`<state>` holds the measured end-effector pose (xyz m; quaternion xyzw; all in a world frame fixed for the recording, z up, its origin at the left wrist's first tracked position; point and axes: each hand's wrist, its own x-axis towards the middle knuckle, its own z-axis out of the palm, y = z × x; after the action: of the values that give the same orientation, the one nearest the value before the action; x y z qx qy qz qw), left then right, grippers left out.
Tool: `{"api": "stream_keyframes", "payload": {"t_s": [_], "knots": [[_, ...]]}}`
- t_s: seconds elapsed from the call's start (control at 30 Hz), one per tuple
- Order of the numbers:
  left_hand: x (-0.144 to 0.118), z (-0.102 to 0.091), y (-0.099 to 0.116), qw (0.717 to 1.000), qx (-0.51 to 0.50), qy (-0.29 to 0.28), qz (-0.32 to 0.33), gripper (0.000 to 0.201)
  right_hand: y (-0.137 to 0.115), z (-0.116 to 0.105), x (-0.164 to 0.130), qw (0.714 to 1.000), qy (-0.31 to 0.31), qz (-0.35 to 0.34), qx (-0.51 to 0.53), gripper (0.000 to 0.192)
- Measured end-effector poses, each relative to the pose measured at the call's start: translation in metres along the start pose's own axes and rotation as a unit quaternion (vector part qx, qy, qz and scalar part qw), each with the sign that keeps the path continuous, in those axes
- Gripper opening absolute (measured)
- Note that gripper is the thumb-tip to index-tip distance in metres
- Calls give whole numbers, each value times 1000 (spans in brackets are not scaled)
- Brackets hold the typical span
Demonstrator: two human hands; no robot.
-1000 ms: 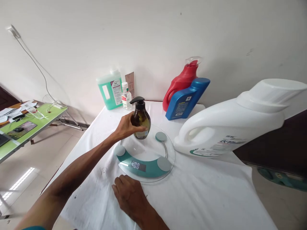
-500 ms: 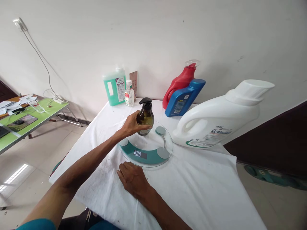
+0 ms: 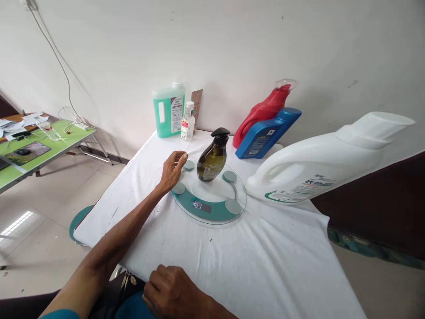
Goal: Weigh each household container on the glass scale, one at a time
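A dark green-brown pump bottle (image 3: pixel 211 161) with a black pump head stands on a round glass scale (image 3: pixel 219 213). The scale has a teal band, grey round pads and a small lit display whose reading I cannot make out. My left hand (image 3: pixel 171 172) is above the scale's left edge, a short gap away from the bottle. Its fingers are curved and its thumb is apart, holding nothing. Down at the table's front edge, my right hand (image 3: pixel 172 290) is curled into a loose fist with nothing visible in it, away from the scale.
Behind the scale stand a green liquid jug (image 3: pixel 166 116), a small clear bottle (image 3: pixel 187 124) and a brown packet (image 3: pixel 197 104). To the right are red (image 3: pixel 259 110) and blue (image 3: pixel 265 137) bottles and a large white detergent jug (image 3: pixel 318 164). A green table (image 3: pixel 66 141) stands left.
My left hand has let go of the pump bottle and drawn back left. My right hand has pulled back from the scale toward the table's front edge. The view has shifted slightly.
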<state>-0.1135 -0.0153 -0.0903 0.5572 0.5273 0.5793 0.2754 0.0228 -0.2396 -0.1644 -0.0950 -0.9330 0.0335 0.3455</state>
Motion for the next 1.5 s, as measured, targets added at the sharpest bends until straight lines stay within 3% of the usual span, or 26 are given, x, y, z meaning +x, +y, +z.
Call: {"api": "stream_keyframes", "payload": {"t_s": [0.13,0.27,0.43,0.6,0.83,1.1,1.5], "knots": [[-1,-1,-2,1000,2,10,-4,45,4,-13,23,999,23,-21,24,38],[-1,-6,-3,1000,3,23,-4,47,49,-35,50,1000,-24,-13,-6,34],[-3,-10,-8,999,6,43,-7,49,90,-14,49,998,-55,25,-25,35],[-4,-8,-23,997,26,75,-18,53,85,12,35,992,-107,58,-21,24],[1,-9,-45,992,20,87,-94,65,82,9,35,994,-84,69,-25,24],[-1,-8,-43,992,28,82,-95,70,83,12,33,994,-89,69,-16,23],[-1,-8,-45,992,21,87,-92,61,83,11,34,993,-88,76,-8,25]]}}
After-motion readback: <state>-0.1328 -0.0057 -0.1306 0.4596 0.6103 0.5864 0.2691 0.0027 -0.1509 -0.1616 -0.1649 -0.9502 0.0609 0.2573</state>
